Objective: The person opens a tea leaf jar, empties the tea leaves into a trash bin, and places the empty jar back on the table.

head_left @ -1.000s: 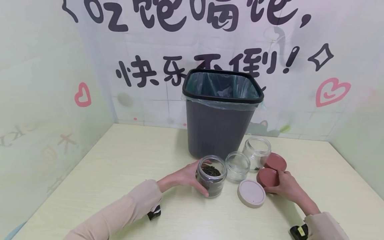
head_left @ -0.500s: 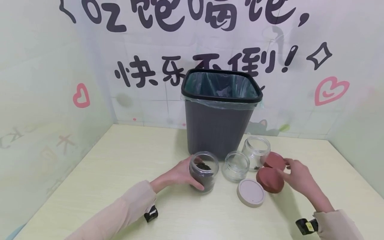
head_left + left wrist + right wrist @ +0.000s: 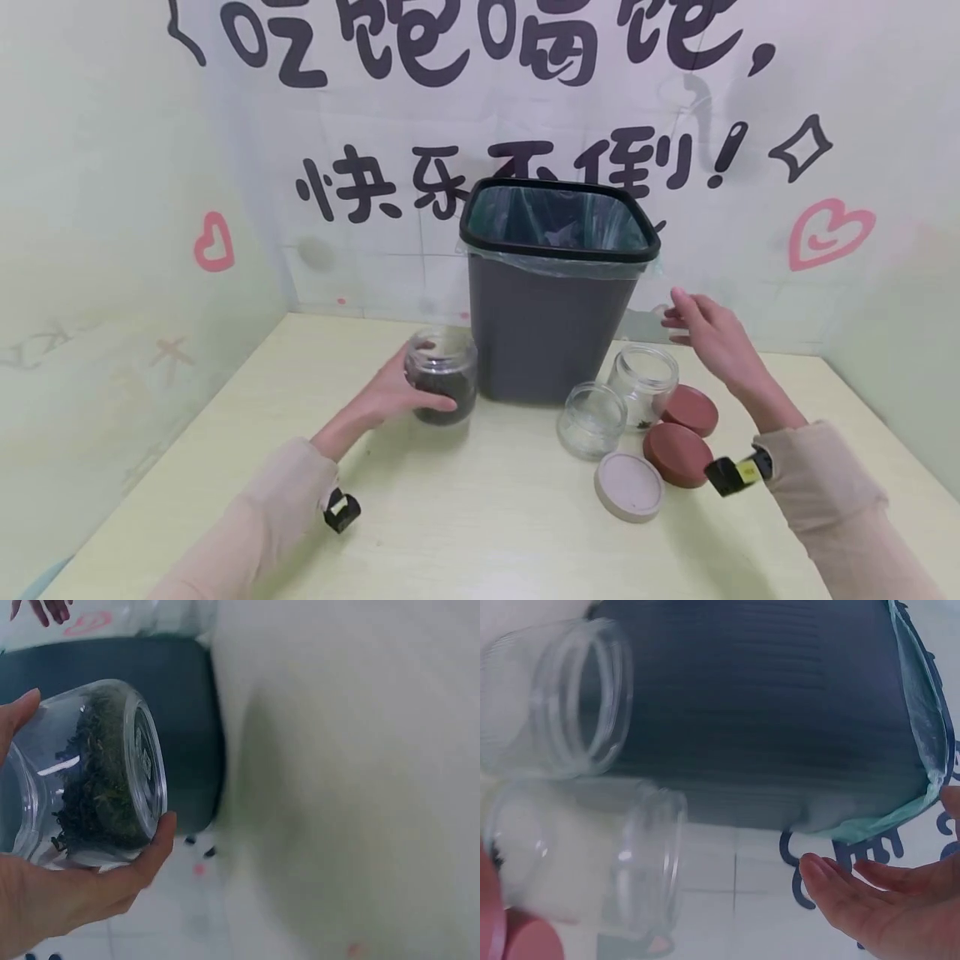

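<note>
My left hand point(image 3: 386, 393) grips a clear glass jar point(image 3: 444, 398) from its left side, thumb and fingers spread round the wall. The jar is lidless and appears lifted off the table, just left of the dark bin point(image 3: 543, 325). Dark dried leaves point(image 3: 101, 776) fill its lower part in the left wrist view. My right hand point(image 3: 716, 342) is in the air to the right of the bin, fingers loosely bent with nothing in them. Below it stand a taller glass jar point(image 3: 643, 385) with a few leaf bits and a shorter glass jar point(image 3: 592, 425).
Two reddish lids point(image 3: 677, 454) lie right of the jars, and a pale round lid point(image 3: 630, 487) lies in front. A green plastic liner point(image 3: 540, 218) hangs inside the bin, which stands at the back near the printed wall sheet point(image 3: 360, 275).
My left hand has carried the leaf-filled jar leftward and up. My right hand has left the reddish lids and risen toward the bin's right side.
</note>
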Tool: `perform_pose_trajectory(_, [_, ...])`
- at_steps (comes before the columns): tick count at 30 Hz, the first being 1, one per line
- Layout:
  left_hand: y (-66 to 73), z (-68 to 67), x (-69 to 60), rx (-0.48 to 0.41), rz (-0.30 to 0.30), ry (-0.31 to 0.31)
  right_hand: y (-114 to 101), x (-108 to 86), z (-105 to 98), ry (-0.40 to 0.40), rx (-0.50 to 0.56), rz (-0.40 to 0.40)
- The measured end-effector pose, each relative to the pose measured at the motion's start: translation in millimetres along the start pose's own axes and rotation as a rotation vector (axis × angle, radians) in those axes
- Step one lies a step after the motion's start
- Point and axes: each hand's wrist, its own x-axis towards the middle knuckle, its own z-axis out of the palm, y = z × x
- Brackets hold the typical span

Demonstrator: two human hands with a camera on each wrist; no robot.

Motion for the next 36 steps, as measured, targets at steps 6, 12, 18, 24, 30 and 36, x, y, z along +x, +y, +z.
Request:
perform_pose_trajectory(6, [25.4, -38.3, 10.2, 0.037, -0.012, 0.106, -30, 29.9, -5, -0.002, 0.139, 0.084])
perform_pose_trajectory(12, [56.8, -69.0, 20.9, 0.133, -0.005, 0.201, -51, 50.8, -6, -0.005, 0.058, 0.102])
perform_pose_trajectory(18, [93.8, -80.3, 37.7, 0.262, 0.081, 0.314, -63, 63.4, -9, -0.012, -0.092, 0.101])
perform_pose_trajectory(24, [127.9, -78.9, 53.8, 0.406, 0.160, 0.390, -71, 73.9, -15, -0.054, -0.215, 0.100])
perform_pose_trajectory(30, [160.0, -74.9, 66.8, 0.564, 0.239, 0.433, -83, 80.6, -18, -0.061, -0.337, 0.045])
perform_pose_trajectory(36, [185.9, -66.0, 80.4, 0.726, 0.254, 0.430, -91, 88.3, -18, -0.095, -0.428, 0.042])
